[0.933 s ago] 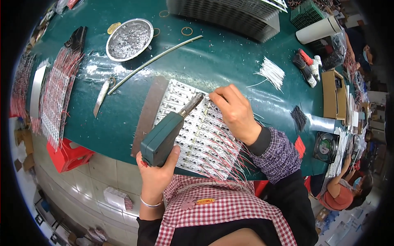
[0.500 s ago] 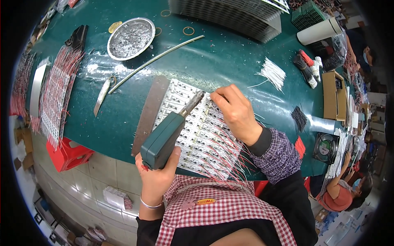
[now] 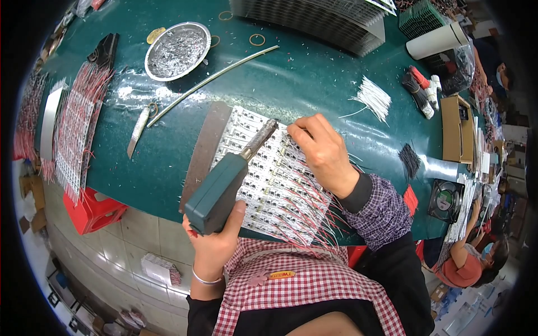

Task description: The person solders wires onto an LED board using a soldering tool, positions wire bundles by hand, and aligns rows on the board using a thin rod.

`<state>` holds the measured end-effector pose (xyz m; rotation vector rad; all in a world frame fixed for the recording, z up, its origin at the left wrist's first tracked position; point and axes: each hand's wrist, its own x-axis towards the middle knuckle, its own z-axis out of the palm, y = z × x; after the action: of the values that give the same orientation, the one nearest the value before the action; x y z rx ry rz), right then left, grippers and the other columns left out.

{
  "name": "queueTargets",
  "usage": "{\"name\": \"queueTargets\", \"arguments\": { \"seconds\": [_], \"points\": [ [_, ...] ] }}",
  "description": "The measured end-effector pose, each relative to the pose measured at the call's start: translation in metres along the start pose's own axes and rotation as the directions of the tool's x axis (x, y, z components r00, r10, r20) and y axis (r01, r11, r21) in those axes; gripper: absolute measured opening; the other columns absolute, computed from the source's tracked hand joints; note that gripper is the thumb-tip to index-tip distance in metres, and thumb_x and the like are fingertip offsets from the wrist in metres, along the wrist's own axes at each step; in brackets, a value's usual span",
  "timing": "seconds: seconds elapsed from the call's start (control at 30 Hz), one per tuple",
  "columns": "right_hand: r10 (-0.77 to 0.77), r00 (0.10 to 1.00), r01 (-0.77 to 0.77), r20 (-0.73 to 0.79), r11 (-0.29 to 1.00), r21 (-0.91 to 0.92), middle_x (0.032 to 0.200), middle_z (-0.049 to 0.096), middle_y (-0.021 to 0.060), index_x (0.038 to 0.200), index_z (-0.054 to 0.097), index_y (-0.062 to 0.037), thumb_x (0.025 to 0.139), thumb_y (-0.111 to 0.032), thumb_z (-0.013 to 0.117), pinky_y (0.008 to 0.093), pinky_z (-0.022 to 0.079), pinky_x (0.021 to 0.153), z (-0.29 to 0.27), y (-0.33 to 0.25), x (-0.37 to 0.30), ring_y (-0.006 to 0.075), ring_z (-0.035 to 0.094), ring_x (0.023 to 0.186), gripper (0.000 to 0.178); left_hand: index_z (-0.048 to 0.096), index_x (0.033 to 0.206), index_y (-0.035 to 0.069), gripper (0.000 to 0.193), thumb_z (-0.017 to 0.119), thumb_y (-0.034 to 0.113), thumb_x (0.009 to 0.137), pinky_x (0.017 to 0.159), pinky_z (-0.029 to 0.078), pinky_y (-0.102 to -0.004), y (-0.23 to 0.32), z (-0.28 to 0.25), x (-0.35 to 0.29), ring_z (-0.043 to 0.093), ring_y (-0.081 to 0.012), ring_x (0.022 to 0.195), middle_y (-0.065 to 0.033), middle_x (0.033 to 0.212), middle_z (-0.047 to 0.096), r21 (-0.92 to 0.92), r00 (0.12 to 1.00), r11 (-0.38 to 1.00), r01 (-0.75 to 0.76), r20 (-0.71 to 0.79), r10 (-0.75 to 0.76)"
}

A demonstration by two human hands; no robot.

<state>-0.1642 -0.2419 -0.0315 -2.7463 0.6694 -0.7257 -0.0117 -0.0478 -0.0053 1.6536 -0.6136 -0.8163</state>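
My left hand (image 3: 219, 242) is wrapped round the handle of a dark green soldering gun (image 3: 216, 190). Its metal tip (image 3: 269, 127) points up and right, close over the far part of a white circuit board panel (image 3: 252, 187). Rows of small black parts cover the panel, and red and white wires (image 3: 305, 210) trail from its right side. My right hand (image 3: 326, 154) is closed in a pinch at the panel's far right edge, by the tip. A thin wire (image 3: 355, 160) comes out behind that hand; the pinched end is hidden by my fingers.
A brown strip (image 3: 204, 151) lies along the panel's left side. Farther off are a metal bowl of solder scraps (image 3: 178, 53), a long pale rod (image 3: 213, 84) and a knife (image 3: 138, 131). White wires (image 3: 372, 99) and black wires (image 3: 409, 161) lie on the right. Stacked panels (image 3: 319, 25) stand behind.
The soldering gun has shifted slightly down and left, its tip drawing a little away from my right fingers. My right hand stays almost in place, still pinching.
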Motion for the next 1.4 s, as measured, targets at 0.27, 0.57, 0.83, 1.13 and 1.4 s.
{"name": "queueTargets", "arguments": {
  "seconds": [0.27,0.57,0.83,1.13,1.4],
  "points": [
    [0.013,1.000,-0.013,0.008,1.000,-0.012,0.091,0.057,0.0091,0.098,0.062,-0.0006,0.071,0.002,0.062,0.0324,0.052,0.065,0.002,-0.002,-0.001,0.0240,0.058,0.085,0.027,0.061,0.110,-0.007,0.030,0.071,-0.004,0.082,0.049,0.039,-0.0217,-0.003,-0.005,-0.003,0.053,-0.0076,0.057,-0.0063,0.079,0.062,-0.034,0.998,0.998,-0.045,-0.052,0.043],
    [-0.064,0.993,0.066,-0.096,0.998,0.017,0.091,0.057,0.0110,0.098,0.060,-0.0003,0.069,0.003,0.061,0.0339,0.050,0.066,-0.006,-0.008,-0.002,0.0276,0.056,0.083,0.029,0.060,0.113,-0.007,0.034,0.071,-0.005,0.081,0.050,0.041,-0.0212,-0.005,-0.010,-0.005,0.054,-0.0078,0.058,-0.0089,0.090,0.065,-0.066,0.998,0.997,-0.026,-0.050,0.023],
    [-0.023,0.999,0.024,-0.033,0.999,0.036,0.093,0.057,0.0121,0.101,0.060,0.0000,0.068,0.006,0.062,0.0344,0.050,0.066,-0.004,-0.008,-0.007,0.0277,0.056,0.083,0.034,0.060,0.114,-0.006,0.036,0.071,-0.005,0.080,0.049,0.042,-0.0213,-0.006,-0.014,-0.008,0.056,-0.0073,0.060,-0.0091,0.094,0.067,-0.031,0.999,0.999,-0.029,-0.020,0.028],
    [0.016,0.999,-0.016,-0.048,1.000,0.014,0.093,0.057,0.0122,0.102,0.062,-0.0003,0.069,0.008,0.063,0.0344,0.050,0.065,-0.001,-0.004,-0.007,0.0267,0.055,0.084,0.034,0.064,0.108,-0.005,0.030,0.071,-0.007,0.079,0.050,0.044,-0.0215,-0.001,-0.004,-0.001,0.057,-0.0074,0.061,-0.0079,0.089,0.067,-0.033,0.999,0.999,-0.029,0.026,0.029],
    [0.025,0.999,-0.025,-0.032,1.000,0.009,0.093,0.056,0.0109,0.102,0.062,-0.0003,0.069,0.008,0.063,0.0338,0.049,0.066,-0.001,-0.003,-0.006,0.0259,0.054,0.084,0.034,0.064,0.105,-0.004,0.028,0.072,-0.005,0.078,0.054,0.046,-0.0220,-0.003,0.002,0.005,0.059,-0.0086,0.066,-0.0057,0.087,0.066,-0.019,0.997,0.999,-0.044,0.062,0.045]
  ]
}}
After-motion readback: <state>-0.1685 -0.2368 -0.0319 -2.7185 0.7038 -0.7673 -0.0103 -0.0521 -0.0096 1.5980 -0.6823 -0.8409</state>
